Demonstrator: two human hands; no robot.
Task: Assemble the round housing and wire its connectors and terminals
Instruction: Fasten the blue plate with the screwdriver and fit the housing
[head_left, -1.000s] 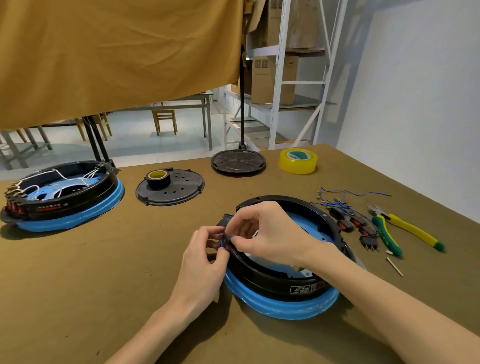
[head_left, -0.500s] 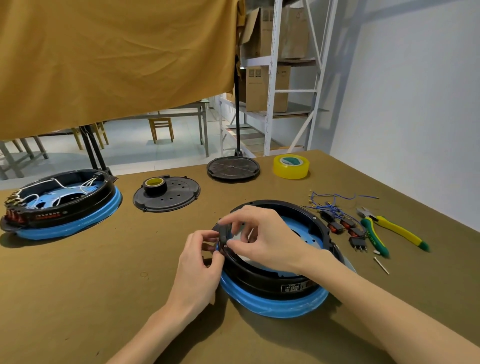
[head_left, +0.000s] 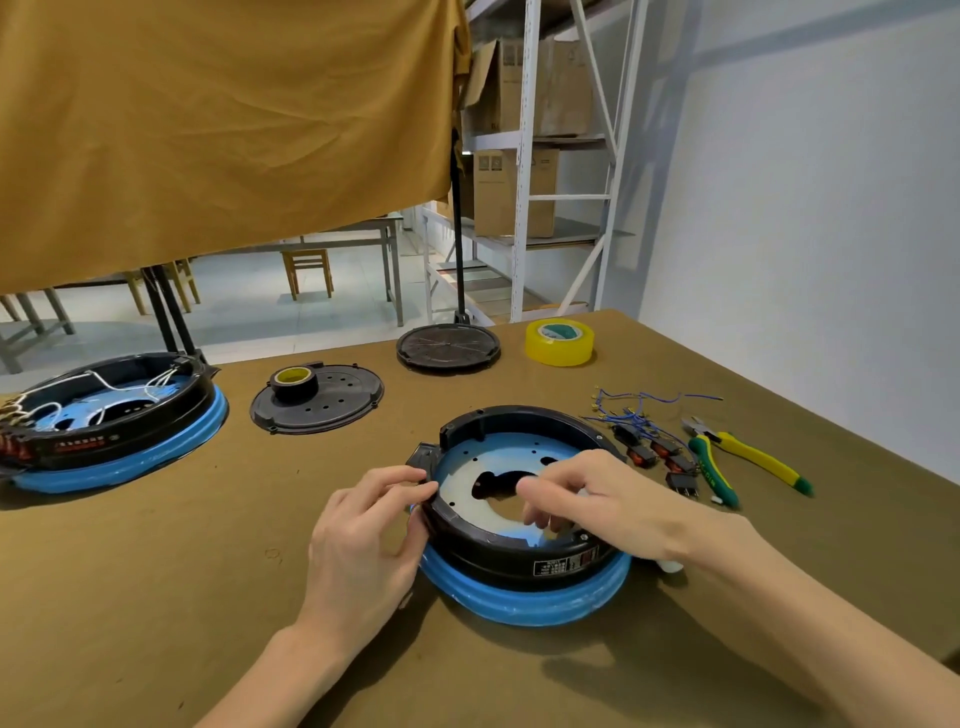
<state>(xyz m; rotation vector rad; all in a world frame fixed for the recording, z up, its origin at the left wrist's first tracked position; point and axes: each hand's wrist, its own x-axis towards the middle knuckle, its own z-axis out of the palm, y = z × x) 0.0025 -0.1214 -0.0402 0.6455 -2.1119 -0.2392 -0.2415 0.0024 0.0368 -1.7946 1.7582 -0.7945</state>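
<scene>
Round housing (head_left: 524, 564): black ring wall seated on a thick blue base rim, lying on the tabletop (head_left: 156, 597) near its front centre; the inside floor is pale blue-white with small holes and an irregular dark cut-out in the middle.
Side tab (head_left: 422, 456): black block projecting from the housing's far-left wall.
Label plate (head_left: 563, 565): small plate on the near outer wall, white print on black with a red patch; too small to read.
Left hand (head_left: 363, 535): rests against the housing's left outer wall, thumb low by the blue rim, fingertips (head_left: 423, 480) curled onto the top edge of the wall; it grips the rim, not spread.
Right hand (head_left: 597, 501): reaches over the right wall into the housing, fingers loosely curled above the floor plate; whether they pinch anything cannot be told.
Connectors (head_left: 657, 457): black-and-red blocks with thin blue wires (head_left: 639, 405), just right of the housing.
Cutters (head_left: 748, 460): green-and-yellow handles, beside the connectors.
Second housing (head_left: 109, 421): same build, far left, already holding white wires.
Perforated disc (head_left: 332, 402): black, carrying a small tape roll (head_left: 293, 382).
Ribbed disc (head_left: 448, 347): black, at the far edge.
Yellow tape roll (head_left: 559, 342): to its right; core print unreadable.
</scene>
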